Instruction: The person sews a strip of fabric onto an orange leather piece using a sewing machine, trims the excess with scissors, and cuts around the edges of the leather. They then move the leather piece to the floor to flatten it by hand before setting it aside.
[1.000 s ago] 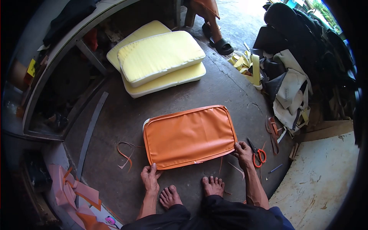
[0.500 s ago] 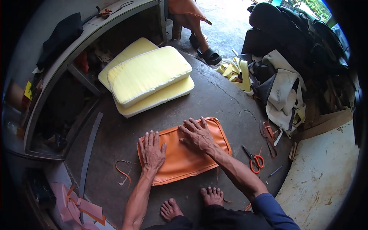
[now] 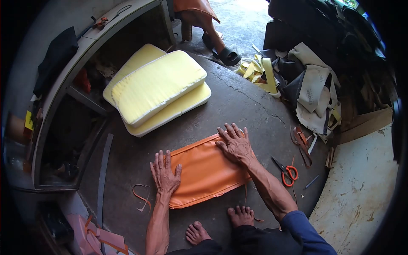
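Note:
An orange vinyl cushion cover (image 3: 204,170) lies flat on the dark floor in front of my feet, piped along its edges. My left hand (image 3: 165,174) rests palm down over its left end, fingers stretched out. Across the upper right corner my right hand (image 3: 235,144) lies flat with fingers spread, hiding that corner. Neither hand grips anything. To the right of the cover are scissors (image 3: 288,173) with orange handles. Beyond it, several yellow foam pads (image 3: 159,87) with white edges are stacked.
A grey strip (image 3: 104,178) lies at left beside a glass-sided cabinet (image 3: 72,97). Fabric and foam scraps (image 3: 314,93) are heaped at right, near a pale board (image 3: 357,182). A blue pen (image 3: 311,182) lies by the scissors. Another person's sandaled foot (image 3: 227,55) is at the back.
My right hand has slid right across the cover to its upper right corner. My left hand has shifted slightly to the cover's left edge. The camera view has moved a little.

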A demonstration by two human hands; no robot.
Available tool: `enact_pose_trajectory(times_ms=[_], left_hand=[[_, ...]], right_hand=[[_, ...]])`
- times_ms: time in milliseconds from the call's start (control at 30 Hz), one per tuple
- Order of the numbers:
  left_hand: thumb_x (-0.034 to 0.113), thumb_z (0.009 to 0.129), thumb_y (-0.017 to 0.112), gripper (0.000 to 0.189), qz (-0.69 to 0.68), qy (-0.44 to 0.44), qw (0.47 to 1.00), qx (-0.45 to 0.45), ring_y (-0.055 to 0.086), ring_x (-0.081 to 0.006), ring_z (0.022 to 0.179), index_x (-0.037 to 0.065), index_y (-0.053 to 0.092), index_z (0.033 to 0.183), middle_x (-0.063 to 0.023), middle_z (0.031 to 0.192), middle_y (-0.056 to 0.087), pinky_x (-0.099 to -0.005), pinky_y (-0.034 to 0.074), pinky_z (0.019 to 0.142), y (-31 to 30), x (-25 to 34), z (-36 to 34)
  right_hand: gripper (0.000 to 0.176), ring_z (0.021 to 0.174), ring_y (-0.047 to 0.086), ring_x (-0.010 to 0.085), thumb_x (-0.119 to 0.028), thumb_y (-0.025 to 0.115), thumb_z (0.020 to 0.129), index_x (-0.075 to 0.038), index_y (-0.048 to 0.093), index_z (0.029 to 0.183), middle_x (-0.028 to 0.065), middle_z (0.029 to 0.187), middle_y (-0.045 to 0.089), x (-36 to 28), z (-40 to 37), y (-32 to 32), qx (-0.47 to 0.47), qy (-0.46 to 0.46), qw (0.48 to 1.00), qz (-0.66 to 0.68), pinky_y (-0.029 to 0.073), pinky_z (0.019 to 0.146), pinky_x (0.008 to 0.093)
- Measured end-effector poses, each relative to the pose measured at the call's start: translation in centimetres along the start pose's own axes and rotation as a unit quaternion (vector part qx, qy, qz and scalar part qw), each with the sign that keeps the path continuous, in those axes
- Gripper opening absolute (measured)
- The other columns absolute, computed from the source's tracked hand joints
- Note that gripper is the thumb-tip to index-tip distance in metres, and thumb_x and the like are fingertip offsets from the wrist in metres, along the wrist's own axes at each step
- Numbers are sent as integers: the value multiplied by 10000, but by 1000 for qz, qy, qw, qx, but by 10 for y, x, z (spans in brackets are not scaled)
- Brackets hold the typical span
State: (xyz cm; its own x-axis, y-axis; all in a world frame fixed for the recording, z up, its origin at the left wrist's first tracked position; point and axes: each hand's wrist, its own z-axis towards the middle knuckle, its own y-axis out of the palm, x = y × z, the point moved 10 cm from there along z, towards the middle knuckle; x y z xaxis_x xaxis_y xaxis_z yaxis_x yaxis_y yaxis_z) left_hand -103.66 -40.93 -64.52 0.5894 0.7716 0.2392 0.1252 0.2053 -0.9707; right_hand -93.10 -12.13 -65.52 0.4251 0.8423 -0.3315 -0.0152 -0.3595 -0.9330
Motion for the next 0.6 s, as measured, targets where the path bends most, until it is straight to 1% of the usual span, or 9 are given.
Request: enact_pose_trajectory(times_ms=[67,100,167,233,267,300,367,433,600], left_hand=[[468,1021,559,761,38,0,999,9,228,-393,1592,97,341,1649,-209,1696,305,-611,114,1285,-4,8,-4],[454,1025,553,774,73,-4,997,13,191,-391,1609,88,309,1663,-208,1718,269,-603,66,1296,-5,14,-4],[458,1029,543,775,40,20,999,10,169,-383,1616,87,303,1665,-202,1727,250,-600,42,1297,-8,45,-8],[461,1033,533,775,6,39,999,16,147,-375,1624,85,296,1668,-195,1737,231,-597,19,1298,-8,57,-6],[460,1036,527,767,12,19,1000,-11,153,-375,1622,85,302,1666,-193,1735,239,-598,23,1298,4,54,-4],[459,1039,522,760,20,0,999,-41,159,-375,1621,85,308,1665,-192,1732,246,-598,26,1297,10,52,-1],[458,1040,521,751,27,1,998,-49,172,-386,1615,81,321,1659,-198,1729,250,-579,59,1303,5,43,-1],[461,1035,532,756,15,-13,999,-37,184,-395,1610,78,329,1654,-206,1725,256,-553,97,1307,0,30,-8],[463,1024,550,778,21,-22,999,-43,177,-394,1611,69,323,1655,-211,1723,256,-532,114,1309,-1,29,-7]], right_hand=[[682,1621,180,318,-642,394,1064,-256,405,1626,79,1737,278,-5,-6,-8,108,-8,990,-94,60,1269,674],[682,1621,180,318,-642,394,1064,-256,405,1626,79,1737,278,-10,-7,-5,111,-5,989,-93,60,1269,674],[687,1630,153,315,-628,420,1060,-255,393,1637,74,1749,252,-57,-20,-4,185,-115,968,-122,1,1272,684],[697,1627,168,323,-645,430,1048,-280,389,1641,70,1732,301,-105,-32,10,120,-199,970,-69,3,1270,684],[698,1625,179,319,-655,431,1041,-291,401,1637,62,1731,306,-110,-31,31,98,-202,971,-84,-7,1277,665],[698,1625,179,319,-655,431,1041,-291,401,1637,62,1731,306,-106,-29,27,99,-202,970,-86,-7,1277,665],[684,1622,189,300,-644,457,1035,-283,438,1615,54,1711,347,-81,-27,22,79,-129,988,-3,2,1279,666],[690,1620,197,306,-668,442,1032,-286,458,1606,66,1710,350,-53,-28,7,93,-68,993,-40,36,1290,624],[677,1618,198,313,-647,437,1047,-277,446,1614,84,1711,343,-19,-28,5,96,-24,995,-6,83,1308,540]])
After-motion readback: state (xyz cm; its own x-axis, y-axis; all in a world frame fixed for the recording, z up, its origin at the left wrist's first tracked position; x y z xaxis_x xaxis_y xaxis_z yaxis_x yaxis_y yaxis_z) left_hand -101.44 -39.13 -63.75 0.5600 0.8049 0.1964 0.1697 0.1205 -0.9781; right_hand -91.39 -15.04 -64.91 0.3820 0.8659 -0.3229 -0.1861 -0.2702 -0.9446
